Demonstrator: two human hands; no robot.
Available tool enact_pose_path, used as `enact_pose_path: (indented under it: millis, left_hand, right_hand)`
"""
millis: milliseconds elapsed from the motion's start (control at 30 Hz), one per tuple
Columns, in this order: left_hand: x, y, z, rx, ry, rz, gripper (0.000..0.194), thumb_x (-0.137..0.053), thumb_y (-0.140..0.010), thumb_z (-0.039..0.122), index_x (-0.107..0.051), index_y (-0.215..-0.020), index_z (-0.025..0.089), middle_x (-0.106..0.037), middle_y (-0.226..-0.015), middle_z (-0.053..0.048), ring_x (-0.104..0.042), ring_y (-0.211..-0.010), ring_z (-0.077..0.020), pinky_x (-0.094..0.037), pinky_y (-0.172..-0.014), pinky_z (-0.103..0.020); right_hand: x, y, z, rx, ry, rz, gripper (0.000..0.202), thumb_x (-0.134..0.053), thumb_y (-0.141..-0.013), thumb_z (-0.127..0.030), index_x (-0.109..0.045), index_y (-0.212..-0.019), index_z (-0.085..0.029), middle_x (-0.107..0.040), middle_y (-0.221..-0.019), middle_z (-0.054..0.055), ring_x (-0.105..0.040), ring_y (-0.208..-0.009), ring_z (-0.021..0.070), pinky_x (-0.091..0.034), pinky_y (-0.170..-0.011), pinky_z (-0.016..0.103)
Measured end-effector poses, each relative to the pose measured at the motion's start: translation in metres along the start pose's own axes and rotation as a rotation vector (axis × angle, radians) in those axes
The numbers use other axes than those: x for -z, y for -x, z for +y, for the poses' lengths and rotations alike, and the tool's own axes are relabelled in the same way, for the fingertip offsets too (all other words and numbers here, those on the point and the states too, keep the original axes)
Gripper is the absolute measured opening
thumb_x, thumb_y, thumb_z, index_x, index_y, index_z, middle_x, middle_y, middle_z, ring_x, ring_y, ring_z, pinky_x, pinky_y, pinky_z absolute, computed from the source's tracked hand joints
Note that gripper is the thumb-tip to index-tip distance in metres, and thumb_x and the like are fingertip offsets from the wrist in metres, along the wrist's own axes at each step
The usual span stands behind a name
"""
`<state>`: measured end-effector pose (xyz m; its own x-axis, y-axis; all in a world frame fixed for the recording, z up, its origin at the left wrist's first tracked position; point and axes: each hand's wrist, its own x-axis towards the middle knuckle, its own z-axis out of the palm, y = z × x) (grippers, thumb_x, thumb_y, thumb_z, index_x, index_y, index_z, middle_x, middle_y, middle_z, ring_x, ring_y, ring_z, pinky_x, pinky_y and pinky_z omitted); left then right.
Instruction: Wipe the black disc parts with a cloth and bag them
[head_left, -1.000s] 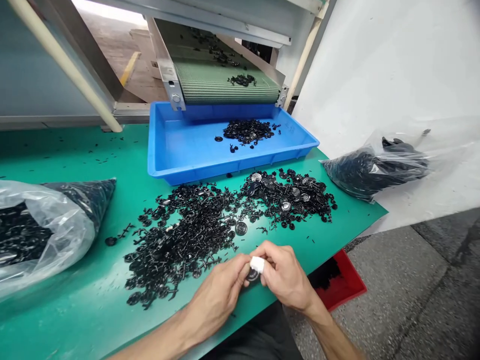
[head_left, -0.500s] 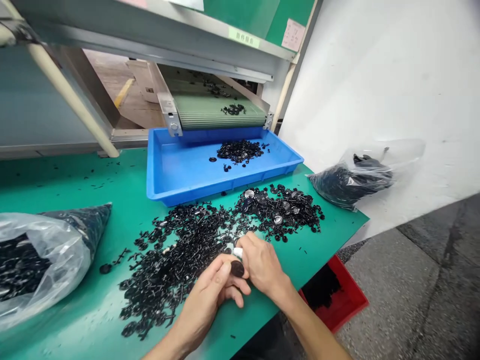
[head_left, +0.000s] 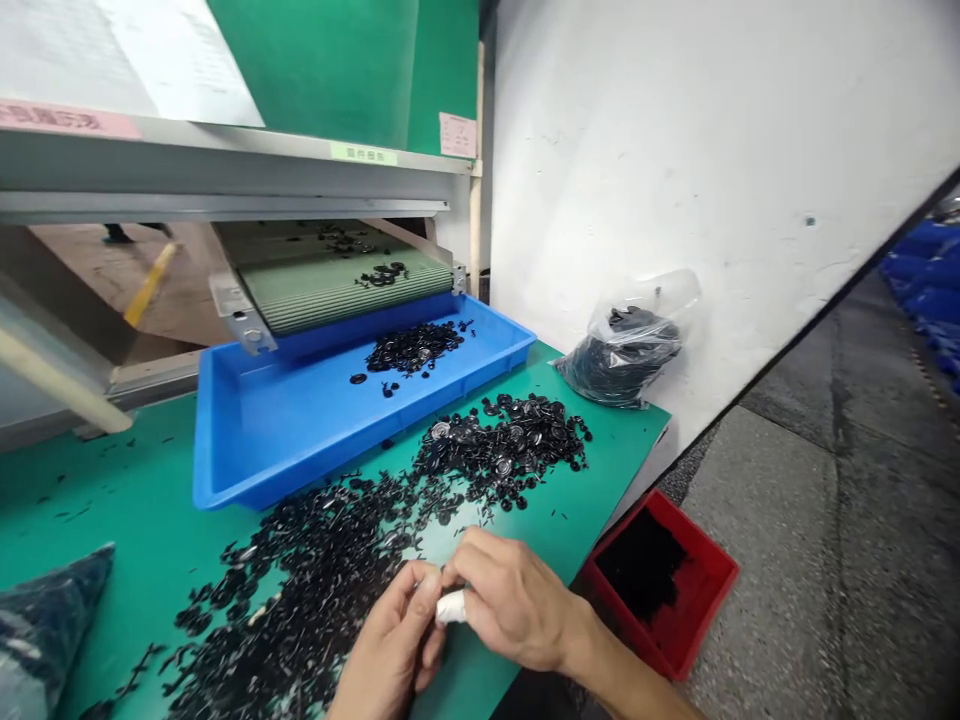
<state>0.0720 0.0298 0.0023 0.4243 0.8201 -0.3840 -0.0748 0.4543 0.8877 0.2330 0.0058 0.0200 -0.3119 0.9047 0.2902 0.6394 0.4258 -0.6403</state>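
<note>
Left hand: fingertips of the left hand (head_left: 394, 640) bunched together, meeting those of the right above the table edge; I cannot tell what they pinch.
Right hand: the right hand (head_left: 517, 605) curls inward, thumb and fingers drawn together at the left's fingertips; any piece between them is hidden.
Right thumb: a white wrap (head_left: 452, 607) covers its tip.
Near heap: black plastic parts (head_left: 322, 575), mostly small stemmed and branched bits, spread over the green tabletop (head_left: 600, 455) just beyond the left hand.
Left bag: a plastic bag (head_left: 56, 620) of dark contents, partly out of view.
Red bin: the red bin (head_left: 709, 590), below the table's right edge, contains black bits.
Disc heap: black round discs (head_left: 502, 450) mixed with small pieces, beyond the right hand, adjoining the near heap.
Blue tray: the blue tray (head_left: 277, 410) contains a pile of black parts towards its right.
Right bag: a clear bag (head_left: 622, 355) of black contents against the white panel (head_left: 637, 140).
Conveyor: a green belt (head_left: 315, 305) ends above the tray, black pieces on it.
</note>
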Motion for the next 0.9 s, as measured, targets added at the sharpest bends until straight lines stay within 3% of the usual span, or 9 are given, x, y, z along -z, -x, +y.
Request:
enact_pose_path:
  millis: [233,400,500,600,733,900]
  left_hand:
    - [-0.016,-0.016,0.003,0.054,-0.080,0.006,0.044,-0.064,-0.079,0.060,-0.049,-0.070,0.019,-0.035,-0.040,0.011,-0.020,-0.039,-0.0044,-0.014,-0.040,-0.016]
    - [-0.026,-0.020,0.007,0.021,-0.090,0.018,0.042,-0.062,-0.082,0.057,-0.050,-0.068,0.019,-0.042,-0.041,0.008,-0.029,-0.041,-0.0061,-0.027,-0.045,-0.017]
    - [-0.031,-0.021,0.013,0.022,-0.112,-0.037,0.041,-0.064,-0.080,0.057,-0.053,-0.069,0.019,-0.048,-0.046,0.006,-0.035,-0.043,-0.0075,-0.032,-0.046,-0.018]
    - [-0.037,-0.023,0.017,0.026,-0.135,-0.030,0.040,-0.063,-0.079,0.060,-0.056,-0.078,0.021,-0.050,-0.051,0.007,-0.036,-0.042,-0.0087,-0.029,-0.041,-0.019]
    - [-0.044,-0.026,0.015,-0.029,-0.204,0.039,0.042,-0.058,-0.083,0.060,-0.050,-0.068,0.021,-0.044,-0.049,0.007,-0.035,-0.042,-0.0091,-0.028,-0.042,-0.020]
    - [-0.044,-0.027,0.008,-0.111,-0.277,0.001,0.045,-0.046,-0.092,0.056,-0.049,-0.063,0.021,-0.046,-0.050,0.005,-0.035,-0.041,-0.0091,-0.032,-0.045,-0.022]
  right_hand:
    - [0.011,0.009,0.012,-0.131,-0.126,0.166,0.034,-0.052,-0.077,-0.005,-0.060,-0.107,-0.019,-0.053,-0.103,0.004,-0.054,-0.082,0.0136,-0.047,-0.079,0.023]
    - [0.020,0.013,0.021,-0.185,-0.088,0.073,0.029,-0.052,-0.082,-0.008,-0.063,-0.105,-0.020,-0.054,-0.090,0.001,-0.054,-0.075,0.0139,-0.047,-0.072,0.023]
    - [0.024,0.013,0.023,-0.168,-0.126,0.079,0.040,-0.044,-0.082,-0.003,-0.061,-0.114,-0.021,-0.056,-0.097,0.003,-0.057,-0.084,0.0151,-0.047,-0.077,0.023]
    - [0.028,0.012,0.023,-0.125,-0.188,0.071,0.048,-0.042,-0.081,-0.001,-0.056,-0.122,-0.021,-0.058,-0.104,0.005,-0.058,-0.090,0.0164,-0.048,-0.082,0.024]
    - [0.025,0.008,0.026,-0.183,-0.170,0.075,0.038,-0.044,-0.082,-0.004,-0.061,-0.112,-0.019,-0.060,-0.093,0.005,-0.058,-0.082,0.0171,-0.048,-0.075,0.026]
    - [0.012,0.004,0.037,-0.207,-0.236,0.103,0.031,-0.045,-0.084,-0.004,-0.063,-0.103,-0.020,-0.062,-0.079,0.000,-0.058,-0.076,0.0150,-0.047,-0.072,0.025]
